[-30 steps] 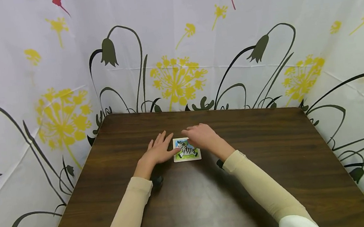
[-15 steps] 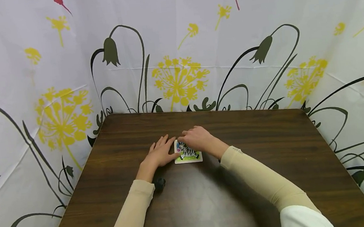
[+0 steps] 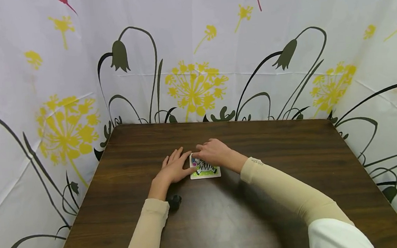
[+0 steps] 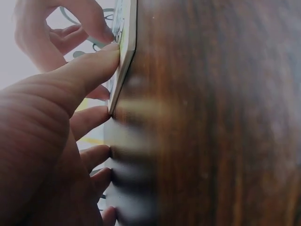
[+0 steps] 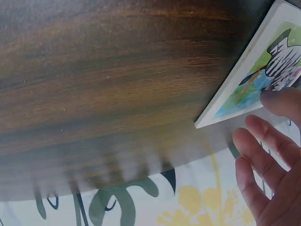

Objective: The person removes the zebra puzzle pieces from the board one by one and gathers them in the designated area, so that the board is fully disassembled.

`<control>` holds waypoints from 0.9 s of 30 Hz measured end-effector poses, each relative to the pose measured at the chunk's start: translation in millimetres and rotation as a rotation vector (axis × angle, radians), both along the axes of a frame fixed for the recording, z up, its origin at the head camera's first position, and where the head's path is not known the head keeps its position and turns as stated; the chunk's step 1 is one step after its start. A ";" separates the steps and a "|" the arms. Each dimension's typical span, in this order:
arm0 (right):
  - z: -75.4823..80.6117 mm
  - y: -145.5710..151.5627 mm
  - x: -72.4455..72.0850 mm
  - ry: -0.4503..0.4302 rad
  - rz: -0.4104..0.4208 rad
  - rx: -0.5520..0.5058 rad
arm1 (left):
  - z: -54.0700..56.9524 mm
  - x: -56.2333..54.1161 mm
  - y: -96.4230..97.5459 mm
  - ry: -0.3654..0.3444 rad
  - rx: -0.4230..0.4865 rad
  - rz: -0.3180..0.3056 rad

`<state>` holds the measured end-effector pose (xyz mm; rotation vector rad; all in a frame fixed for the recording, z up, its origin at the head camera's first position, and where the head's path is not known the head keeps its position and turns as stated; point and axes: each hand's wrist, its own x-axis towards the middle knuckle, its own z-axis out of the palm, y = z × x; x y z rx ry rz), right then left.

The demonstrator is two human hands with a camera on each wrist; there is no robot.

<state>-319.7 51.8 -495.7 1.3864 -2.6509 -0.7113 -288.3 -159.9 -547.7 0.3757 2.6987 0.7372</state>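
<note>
A small white-framed picture board (image 3: pixel 206 169) with a zebra on a green ground lies flat on the table. My left hand (image 3: pixel 173 169) is at its left side, fingers spread. In the left wrist view, the thumb presses the board's face (image 4: pixel 126 56) near its edge, the index fingertip touches a corner, and the other fingertips rest on the table. My right hand (image 3: pixel 216 152) reaches over the board's far side and hides part of the picture. In the right wrist view, its thumb (image 5: pixel 282 101) touches the picture, while the other fingers are loosely bent beside the board's edge.
The dark wood-grain table (image 3: pixel 284 155) extends around the board on every side. A white curtain (image 3: pixel 193 28) printed with flowers hangs behind the table and at both sides. A small black device (image 3: pixel 174 202) is at my left wrist.
My right hand has moved left across the zebra picture, covering more of its upper left part. The left hand has stayed at the board's left side, with its thumb on it.
</note>
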 end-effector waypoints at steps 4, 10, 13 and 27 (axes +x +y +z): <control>0.3 -1.8 -1.7 0.005 0.020 0.019 | 4.7 4.3 -0.7 0.016 0.025 0.000; 2.7 -3.6 -5.4 0.044 0.052 0.085 | 0.9 3.6 -1.0 0.010 0.052 0.002; 5.0 -5.4 -6.6 0.056 0.075 0.112 | -2.4 1.4 -1.4 -0.002 0.057 0.005; 5.8 -12.5 -15.6 0.059 0.140 0.175 | -6.1 -2.0 -3.7 -0.008 0.031 0.018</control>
